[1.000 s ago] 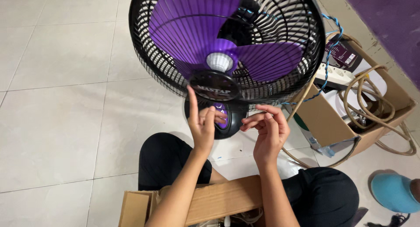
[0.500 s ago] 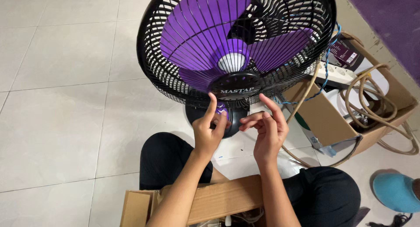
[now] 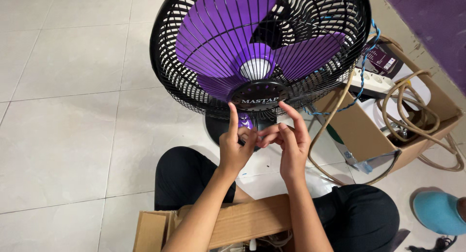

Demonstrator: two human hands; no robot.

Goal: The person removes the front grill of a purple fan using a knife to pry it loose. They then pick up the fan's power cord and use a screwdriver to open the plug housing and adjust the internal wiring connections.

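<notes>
The fingers (image 3: 233, 117) of the left hand (image 3: 234, 150) are raised in the head view, the forefinger stretched up so that its tip touches the lower rim of the fan guard (image 3: 194, 94) just beside the round black centre badge (image 3: 259, 97), while the thumb and other fingers curl loosely inward and pinch nothing that I can make out. The right hand (image 3: 290, 152) sits just beside it, forefinger lifted toward the same lower rim, the remaining fingers bent and meeting the left hand's fingers; whether something small is held between them cannot be told. The fan stands on the tiled floor (image 3: 68, 130) directly in front of the seated person, tilted toward the camera, its purple blades (image 3: 218, 43) already enclosed behind the black guard and its dark base (image 3: 216, 130) partly hidden by the hands. As a judgement, the guard looks mounted and the hands are busy at its bottom edge, so fastening there seems unfinished. A flat cardboard box (image 3: 242, 220) lies across the lap. To the right an open carton (image 3: 359, 130) holds a coiled hose (image 3: 412, 104) and a white power strip (image 3: 374, 79).
</notes>
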